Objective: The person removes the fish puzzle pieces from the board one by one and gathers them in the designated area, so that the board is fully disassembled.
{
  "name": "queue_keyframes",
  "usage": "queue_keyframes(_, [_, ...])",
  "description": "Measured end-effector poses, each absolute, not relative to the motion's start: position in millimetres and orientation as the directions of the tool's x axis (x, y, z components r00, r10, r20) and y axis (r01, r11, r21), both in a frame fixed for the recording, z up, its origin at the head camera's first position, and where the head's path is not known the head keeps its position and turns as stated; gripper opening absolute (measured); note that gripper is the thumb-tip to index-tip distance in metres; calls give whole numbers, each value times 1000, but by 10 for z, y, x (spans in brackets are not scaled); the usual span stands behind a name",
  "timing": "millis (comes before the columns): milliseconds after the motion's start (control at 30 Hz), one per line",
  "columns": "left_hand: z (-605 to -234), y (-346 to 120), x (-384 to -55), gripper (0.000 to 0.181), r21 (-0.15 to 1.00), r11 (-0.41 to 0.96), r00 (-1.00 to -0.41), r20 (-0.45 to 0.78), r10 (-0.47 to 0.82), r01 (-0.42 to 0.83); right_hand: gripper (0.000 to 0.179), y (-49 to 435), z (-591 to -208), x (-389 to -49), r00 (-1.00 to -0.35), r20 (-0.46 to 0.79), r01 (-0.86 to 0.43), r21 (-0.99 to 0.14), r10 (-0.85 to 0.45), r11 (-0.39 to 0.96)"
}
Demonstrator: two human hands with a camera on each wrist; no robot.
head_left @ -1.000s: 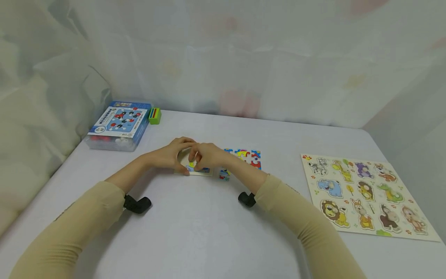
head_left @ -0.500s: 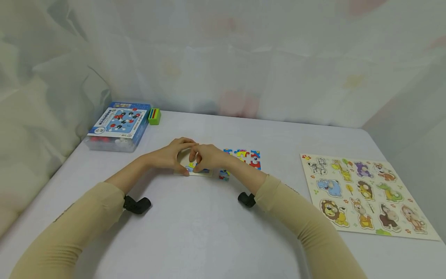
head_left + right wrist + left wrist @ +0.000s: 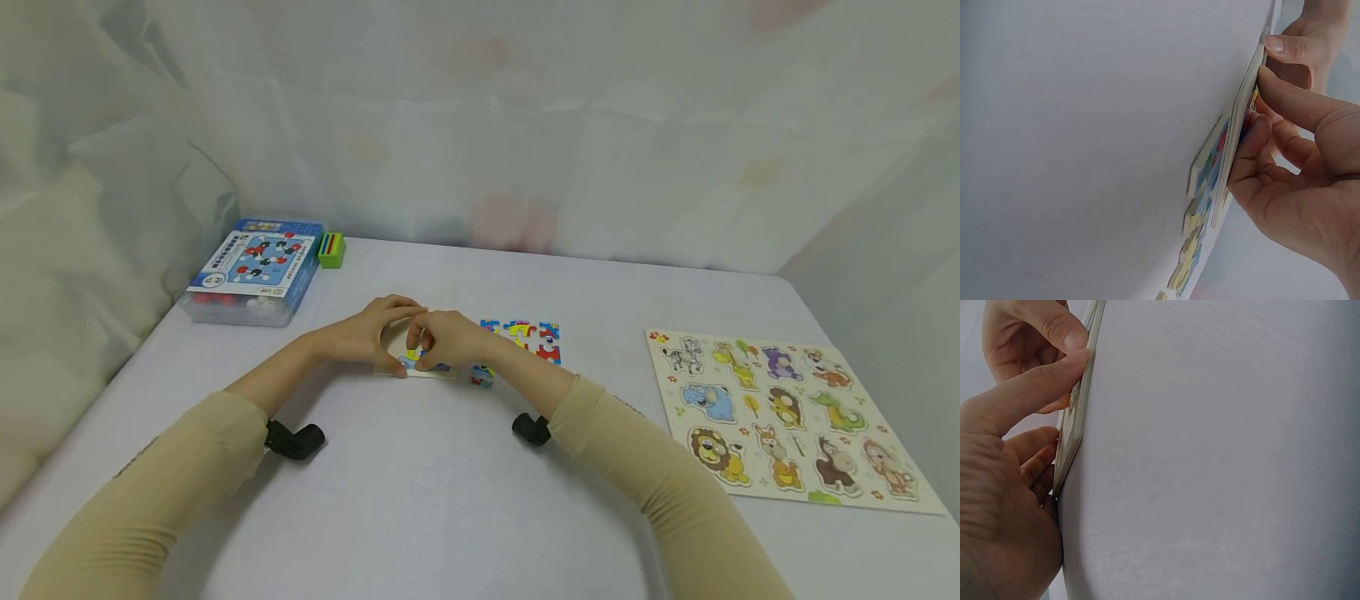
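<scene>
In the head view my left hand (image 3: 369, 332) curves round the left part of a small puzzle board (image 3: 431, 374), thumb at its front edge and fingers along the far side. Coloured pieces show along the board's front. My right hand (image 3: 448, 337) is bent over the board, thumb and forefinger down at a puzzle piece (image 3: 412, 355), mostly hidden by the fingers. The right wrist view shows the right thumb close beside the left thumb at the board edge (image 3: 1244, 100). From the left wrist, the board's pale side (image 3: 1079, 419) lies against the left fingers.
Loose puzzle pieces (image 3: 550, 342) lie right of the board, partly behind my right wrist. A large animal puzzle (image 3: 795, 417) lies at the right. At the back left are a boxed molecule kit (image 3: 255, 271) and a small green block-shaped item (image 3: 332, 250).
Both hands stay almost in place over the board. The right thumb and forefinger shift only very slightly; the board and loose pieces look much the same.
</scene>
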State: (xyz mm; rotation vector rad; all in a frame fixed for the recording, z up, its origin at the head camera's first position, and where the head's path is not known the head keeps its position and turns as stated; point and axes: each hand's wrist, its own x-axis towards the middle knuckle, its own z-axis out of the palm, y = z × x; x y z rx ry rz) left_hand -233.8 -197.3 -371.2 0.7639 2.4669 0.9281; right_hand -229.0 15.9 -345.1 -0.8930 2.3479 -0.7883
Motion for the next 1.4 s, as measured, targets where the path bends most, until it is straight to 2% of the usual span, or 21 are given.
queue_keyframes(1000, [-3733, -1989, -2354, 95, 693, 632, -772, -171, 612, 347, 31, 172, -3469, -2281, -668, -203, -425, -686, -716, 591])
queue_keyframes(1267, [-3749, -1990, -2366, 95, 685, 639, -772, -176, 611, 349, 15, 182, -3477, -2297, -671, -202, -407, -704, -713, 582])
queue_keyframes(1400, [-3744, -1989, -2363, 96, 684, 641, -772, -177, 611, 350, 13, 184, -3479, -2299, -674, -199, -402, -709, -712, 579])
